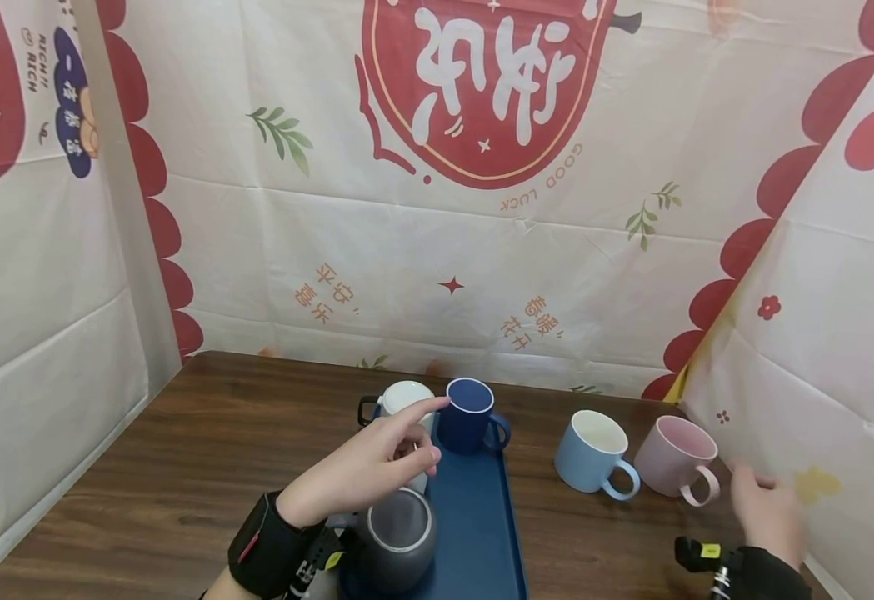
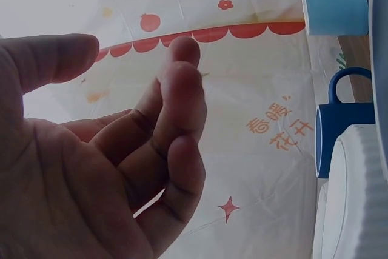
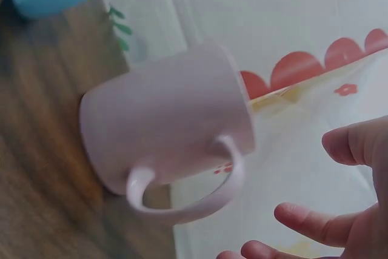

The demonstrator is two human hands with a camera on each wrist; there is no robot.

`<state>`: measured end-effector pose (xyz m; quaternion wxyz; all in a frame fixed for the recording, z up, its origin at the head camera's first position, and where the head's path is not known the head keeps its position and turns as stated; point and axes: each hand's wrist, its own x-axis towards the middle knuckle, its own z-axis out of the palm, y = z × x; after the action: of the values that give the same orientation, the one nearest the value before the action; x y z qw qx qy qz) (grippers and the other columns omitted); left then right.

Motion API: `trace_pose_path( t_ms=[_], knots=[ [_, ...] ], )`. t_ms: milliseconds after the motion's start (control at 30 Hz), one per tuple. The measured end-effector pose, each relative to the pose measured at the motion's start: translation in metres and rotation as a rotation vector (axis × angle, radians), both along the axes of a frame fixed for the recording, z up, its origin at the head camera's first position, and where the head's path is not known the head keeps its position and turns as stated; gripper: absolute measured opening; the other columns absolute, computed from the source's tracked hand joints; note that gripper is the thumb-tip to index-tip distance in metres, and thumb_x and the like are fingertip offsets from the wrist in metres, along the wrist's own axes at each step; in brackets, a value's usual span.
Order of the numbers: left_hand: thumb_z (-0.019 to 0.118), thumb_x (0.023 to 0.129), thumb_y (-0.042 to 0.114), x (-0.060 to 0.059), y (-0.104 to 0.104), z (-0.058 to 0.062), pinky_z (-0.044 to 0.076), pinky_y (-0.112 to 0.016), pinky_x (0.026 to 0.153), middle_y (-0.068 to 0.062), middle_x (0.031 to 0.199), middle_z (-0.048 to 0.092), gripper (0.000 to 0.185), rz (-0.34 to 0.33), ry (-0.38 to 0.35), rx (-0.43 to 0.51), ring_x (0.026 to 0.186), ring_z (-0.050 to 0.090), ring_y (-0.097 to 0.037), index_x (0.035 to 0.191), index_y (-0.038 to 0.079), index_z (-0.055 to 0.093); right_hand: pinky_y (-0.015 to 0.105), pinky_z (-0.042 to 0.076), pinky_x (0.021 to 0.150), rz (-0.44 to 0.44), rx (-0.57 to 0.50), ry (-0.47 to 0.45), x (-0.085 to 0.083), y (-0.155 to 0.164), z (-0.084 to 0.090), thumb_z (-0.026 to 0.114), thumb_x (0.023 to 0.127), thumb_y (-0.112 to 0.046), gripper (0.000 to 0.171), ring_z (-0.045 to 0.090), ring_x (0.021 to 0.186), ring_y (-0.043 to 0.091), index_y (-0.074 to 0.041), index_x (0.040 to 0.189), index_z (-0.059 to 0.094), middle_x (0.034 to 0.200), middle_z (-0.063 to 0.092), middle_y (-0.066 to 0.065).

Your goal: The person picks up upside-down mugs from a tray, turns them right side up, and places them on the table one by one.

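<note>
Grey mug point(image 1: 397, 537) on blue tray point(image 1: 474, 517), left hand point(image 1: 372, 467) loosely curled above it holding nothing, right hand point(image 1: 766, 508) open near pink mug point(image 1: 675, 457), wooden surface point(image 1: 204, 450).

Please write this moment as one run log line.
left hand: open, above blue tray | right hand: open, near pink ceramic mug

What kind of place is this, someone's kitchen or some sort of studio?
Probably a staged recording booth, not a kitchen: printed festive cloth walls in a wooden table, where mugs stand on a blue tray, and both hands wear wrist straps.
</note>
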<state>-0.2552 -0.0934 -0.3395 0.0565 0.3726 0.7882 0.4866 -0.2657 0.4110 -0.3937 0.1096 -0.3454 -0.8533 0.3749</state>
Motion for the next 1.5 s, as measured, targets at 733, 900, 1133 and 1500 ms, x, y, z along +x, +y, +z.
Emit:
trace_pose_path(
  t_ms=[733,900,1133,1500],
  knots=[
    [0.051,0.105,0.027,-0.003,-0.004,0.003,0.043,-0.027,0.066,0.004,0.090,0.066,0.055,0.015,-0.011,-0.020,0.073,0.055,-0.012,0.155,0.017,0.030,0.016,0.049,0.067,0.432,0.005,0.733,-0.027,-0.163,0.040,0.058,0.101,-0.016,0.021,0.061,0.077,0.000,-0.001,0.113,0.064,0.089,0.062,-0.008],
    [0.051,0.105,0.027,-0.004,-0.004,0.003,0.043,-0.028,0.067,0.000,0.091,0.066,0.055,0.005,-0.012,-0.021,0.072,0.055,-0.013,0.155,0.016,0.030,0.025,0.052,0.066,0.682,0.025,0.513,-0.042,-0.202,0.014,0.059,0.100,-0.016,0.023,0.064,0.079,0.013,-0.002,0.117,0.066,0.097,0.067,0.011],
    [0.051,0.105,0.026,-0.004,-0.004,0.001,0.044,-0.028,0.066,-0.003,0.092,0.067,0.055,0.008,-0.022,-0.015,0.071,0.055,-0.013,0.155,0.016,0.030,0.036,0.054,0.068,0.812,-0.049,0.237,-0.053,-0.222,-0.018,0.057,0.099,-0.008,0.044,0.065,0.080,0.030,-0.001,0.142,0.049,0.132,0.054,0.025],
    [0.052,0.104,0.025,-0.003,-0.002,0.001,0.044,-0.027,0.065,-0.003,0.090,0.067,0.055,0.009,-0.027,-0.009,0.070,0.054,-0.013,0.155,0.015,0.032,0.033,0.054,0.063,0.799,-0.021,0.262,-0.055,-0.225,-0.033,0.064,0.094,-0.003,0.037,0.061,0.078,0.019,0.000,0.129,0.054,0.109,0.062,0.017]
  ],
)
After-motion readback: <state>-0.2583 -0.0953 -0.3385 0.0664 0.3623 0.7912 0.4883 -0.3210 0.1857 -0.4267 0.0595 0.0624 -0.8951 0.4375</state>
